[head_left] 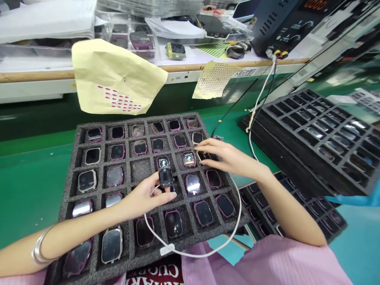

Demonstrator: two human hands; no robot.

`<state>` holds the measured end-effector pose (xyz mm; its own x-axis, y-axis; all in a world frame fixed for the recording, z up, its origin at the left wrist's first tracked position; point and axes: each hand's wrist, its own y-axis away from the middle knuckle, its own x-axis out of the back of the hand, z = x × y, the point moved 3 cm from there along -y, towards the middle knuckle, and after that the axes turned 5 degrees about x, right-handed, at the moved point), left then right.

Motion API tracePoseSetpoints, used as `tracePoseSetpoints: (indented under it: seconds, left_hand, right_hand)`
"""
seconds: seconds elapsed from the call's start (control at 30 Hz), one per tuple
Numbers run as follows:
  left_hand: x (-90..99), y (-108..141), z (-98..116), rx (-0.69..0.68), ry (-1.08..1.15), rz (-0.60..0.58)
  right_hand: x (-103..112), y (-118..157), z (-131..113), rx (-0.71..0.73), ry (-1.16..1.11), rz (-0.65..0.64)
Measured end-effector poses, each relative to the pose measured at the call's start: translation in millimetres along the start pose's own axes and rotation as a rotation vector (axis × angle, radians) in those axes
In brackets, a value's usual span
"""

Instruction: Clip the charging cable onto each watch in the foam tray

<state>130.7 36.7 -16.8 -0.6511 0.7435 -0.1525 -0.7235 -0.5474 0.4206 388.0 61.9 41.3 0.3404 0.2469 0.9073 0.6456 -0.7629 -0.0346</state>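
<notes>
A dark foam tray with many compartments lies in front of me, most holding smartwatches with purple or pale cases. My left hand grips a small black device with a white cable, just below a smartwatch with a lit dial; whether the two touch is unclear. At the tray's right side, my right hand has thumb and fingers closed about the edges of a pale-cased smartwatch, partly hidden by the fingers. Left of it, another smartwatch shows a lit screen.
More foam trays of watch-shaped pieces are stacked at the right, with another tray lower down. A shelf at the back carries papers, plastic trays and a power supply. Yellow sticker sheets hang from its edge.
</notes>
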Motion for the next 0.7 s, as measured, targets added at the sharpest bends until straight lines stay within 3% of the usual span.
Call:
tracePoseSetpoints:
  seconds: [0.17,0.33,0.5,0.6,0.7]
  left_hand:
    - [-0.1,-0.6,1.9,-0.004,0.007,-0.024]
    - [0.4,-0.7,7.2,-0.009,-0.005,-0.031]
    - [1.7,-2.9,6.6,-0.024,-0.021,-0.053]
    - [2.2,-4.3,5.4,-0.038,0.001,-0.038]
    - [2.8,-2.9,8.6,-0.074,0.071,0.014]
  right_hand:
    - [1.6,6.1,19.7,-0.078,0.115,-0.118]
    - [6.2,5.1,19.0,-0.077,0.185,-0.06]
    - [19.1,-2.2,-20.9,-0.061,-0.029,0.166]
    - [-1.3,-17.7,-56.8,0.077,-0.139,0.195]
    - [-32.4,-35.5,-78.2,0.151,-0.108,0.154]
